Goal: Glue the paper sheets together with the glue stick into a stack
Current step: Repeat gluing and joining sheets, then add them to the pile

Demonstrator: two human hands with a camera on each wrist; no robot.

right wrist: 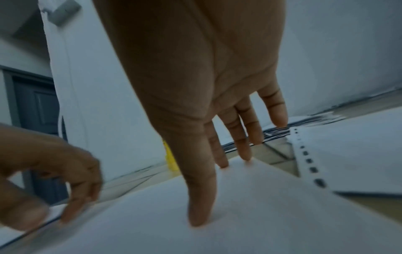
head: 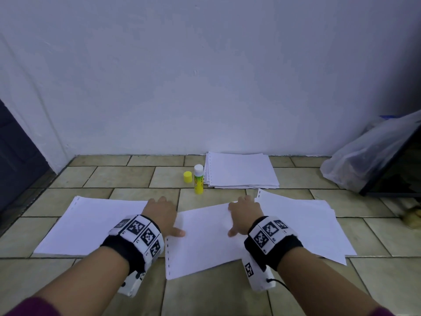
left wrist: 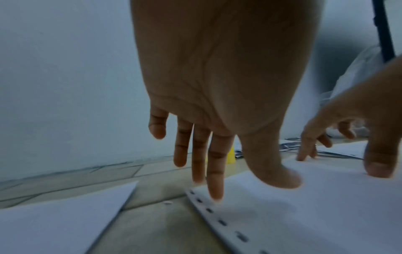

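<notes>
Left hand (head: 162, 215) and right hand (head: 245, 213), fingers spread flat on middle paper sheet (head: 205, 242), uncapped glue stick (head: 198, 179) far behind, tiled floor (head: 127, 179)

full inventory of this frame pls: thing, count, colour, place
middle sheet: 1, white, punched left edge, floor centre, under both hands
left paper: white, count unclear, floor left
right paper pile: several sheets, white, fanned, floor right
far paper stack: several sheets, white, by the wall
glue stick: 1, yellow body, white top, upright, left of far stack
cap: 1, yellow, floor, left of glue stick
plastic bag: 1, clear, far right
floor: beige tiles
wall: white
left hand: fingers straight, on middle sheet's left edge
right hand: fingers straight, on middle sheet's far right corner
</notes>
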